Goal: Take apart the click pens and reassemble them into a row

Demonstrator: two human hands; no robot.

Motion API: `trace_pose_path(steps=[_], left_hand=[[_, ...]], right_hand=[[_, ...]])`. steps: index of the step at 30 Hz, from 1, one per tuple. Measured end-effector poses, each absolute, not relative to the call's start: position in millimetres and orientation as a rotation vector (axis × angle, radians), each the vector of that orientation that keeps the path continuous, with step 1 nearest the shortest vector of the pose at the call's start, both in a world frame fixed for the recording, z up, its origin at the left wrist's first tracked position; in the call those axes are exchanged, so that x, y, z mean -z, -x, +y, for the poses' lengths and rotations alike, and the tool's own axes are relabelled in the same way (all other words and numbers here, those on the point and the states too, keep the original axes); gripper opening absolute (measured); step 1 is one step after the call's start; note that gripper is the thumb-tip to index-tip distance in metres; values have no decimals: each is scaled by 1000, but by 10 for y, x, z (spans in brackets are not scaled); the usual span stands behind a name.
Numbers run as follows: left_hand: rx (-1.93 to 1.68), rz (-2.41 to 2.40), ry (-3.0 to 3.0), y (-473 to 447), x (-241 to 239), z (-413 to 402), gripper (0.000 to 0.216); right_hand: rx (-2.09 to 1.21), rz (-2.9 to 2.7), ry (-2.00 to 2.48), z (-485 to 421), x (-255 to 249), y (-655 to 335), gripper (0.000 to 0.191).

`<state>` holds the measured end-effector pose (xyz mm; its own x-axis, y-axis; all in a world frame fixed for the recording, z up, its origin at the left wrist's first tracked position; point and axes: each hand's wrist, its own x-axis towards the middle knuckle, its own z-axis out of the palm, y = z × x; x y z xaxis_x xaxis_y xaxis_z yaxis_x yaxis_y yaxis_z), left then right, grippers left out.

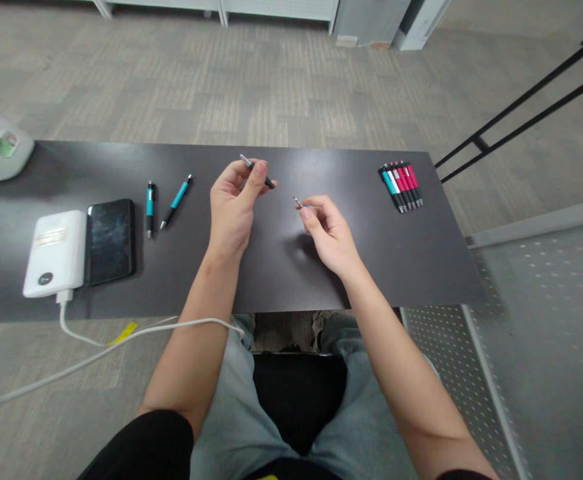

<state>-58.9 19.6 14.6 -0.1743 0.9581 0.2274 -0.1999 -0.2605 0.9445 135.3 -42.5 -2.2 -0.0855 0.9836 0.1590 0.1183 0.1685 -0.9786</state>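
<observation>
Above the middle of the table (271, 280), my left hand (234, 203) is closed on a black pen part (269, 183) with a silver end (245, 161) pointing up and left. Its middle is hidden by my fingers. My right hand (327, 233), a little lower and to the right, pinches a small thin silvery piece (297, 201). Most of that piece is covered by the fingers, so its kind is unclear. The two parts are apart. Left of my left hand lie two teal pens, one upright in view (150, 210) and one slanted pen (176, 202).
A row of several pens (402, 187), teal, white and red with black grips, lies at the table's right end. At left are a white power bank (56, 250), a black phone (110, 241) and a whitish container (1, 150). A white cable (141, 333) crosses by my left forearm.
</observation>
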Motion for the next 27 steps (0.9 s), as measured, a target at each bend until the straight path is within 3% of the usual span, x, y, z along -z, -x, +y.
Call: trace_pose_path(steps=[6, 13, 16, 21, 27], left_hand=[[-1415, 1350, -1434, 935, 158, 270, 39], [-1265, 1584, -1695, 1022, 359, 297, 34], [-1388, 1431, -1641, 924, 184, 276, 39], [-1299, 908, -1395, 643, -168, 112, 54], [-1283, 814, -1350, 492, -199, 23, 51]], right_hand=[[-1354, -1238, 1023, -431, -50, -1302, 54], [-1319, -1217, 1011, -451, -94, -1314, 53], [-1314, -1209, 996, -443, -77, -1331, 52], [-1341, -1231, 1029, -441, -52, -1333, 56], [-1365, -1264, 986, -434, -17, -1316, 54]])
